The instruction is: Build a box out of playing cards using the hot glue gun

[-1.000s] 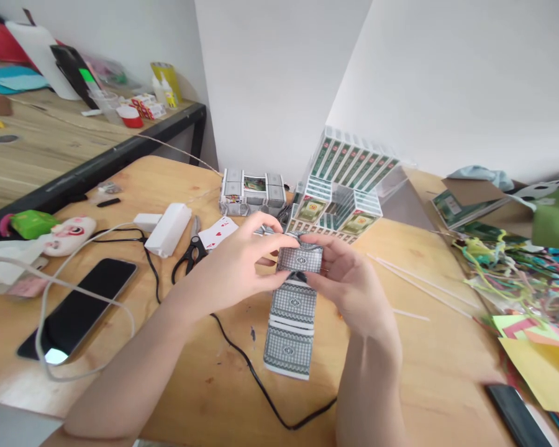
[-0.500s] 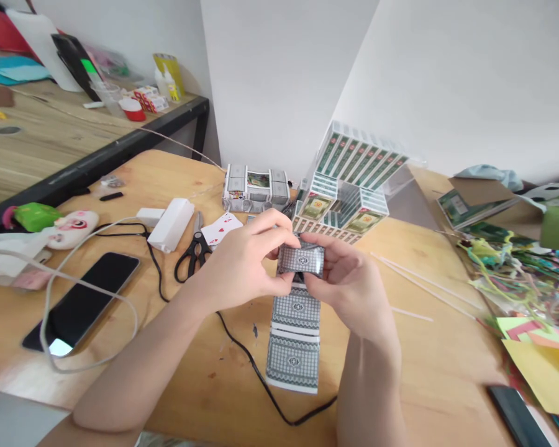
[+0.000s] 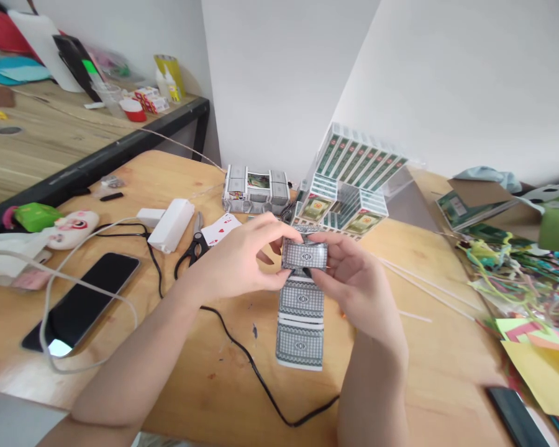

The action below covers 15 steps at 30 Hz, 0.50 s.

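A strip of playing cards (image 3: pixel 301 299), grey patterned backs upward, hangs in a column toward me, its cards joined edge to edge. My left hand (image 3: pixel 246 257) pinches the left side of the strip's bent upper end, thumb below and fingers above. From the right, my right hand (image 3: pixel 354 273) grips the same section between thumb and fingers. What lies behind this section is hidden. Just past my left hand lie an ace of hearts card (image 3: pixel 221 230) and black-handled scissors (image 3: pixel 195 248). Farther back stands a box-like build of folded cards (image 3: pixel 256 188).
Stacked card boxes (image 3: pixel 349 180) rise behind my hands. A phone (image 3: pixel 86 301), white cable and white adapter (image 3: pixel 171 225) lie left. A black cord (image 3: pixel 256 366) crosses the table in front. White sticks (image 3: pixel 423 282), coloured paper (image 3: pixel 540 360) and an open carton (image 3: pixel 489 202) are right.
The strip's lower end has risen away from me and shifted slightly right. Both hands have moved a little to the right and keep their grip on its upper section.
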{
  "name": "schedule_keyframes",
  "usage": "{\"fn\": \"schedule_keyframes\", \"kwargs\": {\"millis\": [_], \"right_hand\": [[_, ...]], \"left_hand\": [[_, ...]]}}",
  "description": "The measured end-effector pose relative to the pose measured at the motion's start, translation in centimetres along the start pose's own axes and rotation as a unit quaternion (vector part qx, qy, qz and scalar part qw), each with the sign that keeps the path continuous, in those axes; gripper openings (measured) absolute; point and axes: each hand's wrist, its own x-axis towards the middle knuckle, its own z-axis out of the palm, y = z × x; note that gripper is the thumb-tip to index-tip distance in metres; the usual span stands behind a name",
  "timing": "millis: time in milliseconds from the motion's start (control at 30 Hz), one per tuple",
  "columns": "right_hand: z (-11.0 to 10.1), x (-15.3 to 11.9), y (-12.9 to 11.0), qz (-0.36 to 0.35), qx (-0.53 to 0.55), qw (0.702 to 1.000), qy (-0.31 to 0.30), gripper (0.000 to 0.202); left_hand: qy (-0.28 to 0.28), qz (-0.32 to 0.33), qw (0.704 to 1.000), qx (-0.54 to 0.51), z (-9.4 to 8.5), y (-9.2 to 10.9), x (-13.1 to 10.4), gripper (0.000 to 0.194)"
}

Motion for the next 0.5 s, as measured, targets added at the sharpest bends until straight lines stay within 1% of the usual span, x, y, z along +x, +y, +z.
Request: {"fn": "schedule_keyframes", "kwargs": {"millis": [67,133,300,500], "right_hand": [[0.01,-0.04,-0.14,0.003,0.008,1.000,-0.001,0.035],[0.04,-0.11,-0.25,0.012,0.014,1.000,0.001,0.033],[0.18,-0.20,-0.36,0.020,0.030,0.999,0.012,0.033],[0.22,-0.32,-0.36,0.010,0.030,0.999,-0.004,0.035]], "left_hand": [[-0.020,-0.025,0.999,-0.044,0.01,-0.10,0.05,0.037],[-0.027,-0.046,0.996,-0.073,0.18,-0.10,0.12,0.035],[0.003,-0.058,0.995,-0.078,0.57,0.22,0.28,0.031],[0.029,-0.053,0.997,-0.045,0.58,0.72,0.30,0.028]]}}
